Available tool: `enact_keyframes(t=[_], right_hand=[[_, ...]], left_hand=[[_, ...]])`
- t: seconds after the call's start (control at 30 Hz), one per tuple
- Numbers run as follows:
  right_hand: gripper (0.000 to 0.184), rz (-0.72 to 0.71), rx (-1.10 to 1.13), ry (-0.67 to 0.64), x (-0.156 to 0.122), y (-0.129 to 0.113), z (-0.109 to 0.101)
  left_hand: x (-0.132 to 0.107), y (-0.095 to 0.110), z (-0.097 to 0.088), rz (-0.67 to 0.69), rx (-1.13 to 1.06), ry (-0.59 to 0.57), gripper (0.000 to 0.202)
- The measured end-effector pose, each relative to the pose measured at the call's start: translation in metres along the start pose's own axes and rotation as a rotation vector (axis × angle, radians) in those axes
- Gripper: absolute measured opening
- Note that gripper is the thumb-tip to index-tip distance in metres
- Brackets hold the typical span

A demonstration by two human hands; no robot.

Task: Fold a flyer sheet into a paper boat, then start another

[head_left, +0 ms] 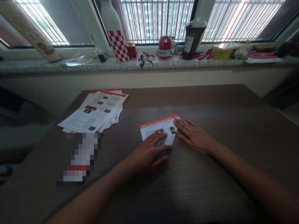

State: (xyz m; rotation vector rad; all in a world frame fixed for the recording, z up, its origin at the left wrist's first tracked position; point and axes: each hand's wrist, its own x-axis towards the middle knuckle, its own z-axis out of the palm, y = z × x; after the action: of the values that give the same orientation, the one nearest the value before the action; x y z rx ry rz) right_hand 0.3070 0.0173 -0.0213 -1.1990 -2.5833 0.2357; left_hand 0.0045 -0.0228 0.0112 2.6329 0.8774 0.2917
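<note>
The left hand, fingers loosely spread, covers the lower part of a printed sheet at frame centre; the right hand lies flattened, fingertips at its upper right corner. Neither grips anything. A pixelated object at lower left is unrecognisable. Upper right of centre, the contents of the dark cup and red can are unclear.

I count two hands, one sheet under them, one paper pile to their left and, beyond them, one checkered vase, one tall cup.
</note>
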Motion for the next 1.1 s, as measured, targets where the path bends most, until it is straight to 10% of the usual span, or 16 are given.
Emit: enact_keyframes(t=[1.1], right_hand=[[0.058, -0.103, -0.012, -0.020, 0.010, -0.029, 0.002]], left_hand=[[0.004, 0.000, -0.008, 0.075, -0.013, -0.005, 0.039]])
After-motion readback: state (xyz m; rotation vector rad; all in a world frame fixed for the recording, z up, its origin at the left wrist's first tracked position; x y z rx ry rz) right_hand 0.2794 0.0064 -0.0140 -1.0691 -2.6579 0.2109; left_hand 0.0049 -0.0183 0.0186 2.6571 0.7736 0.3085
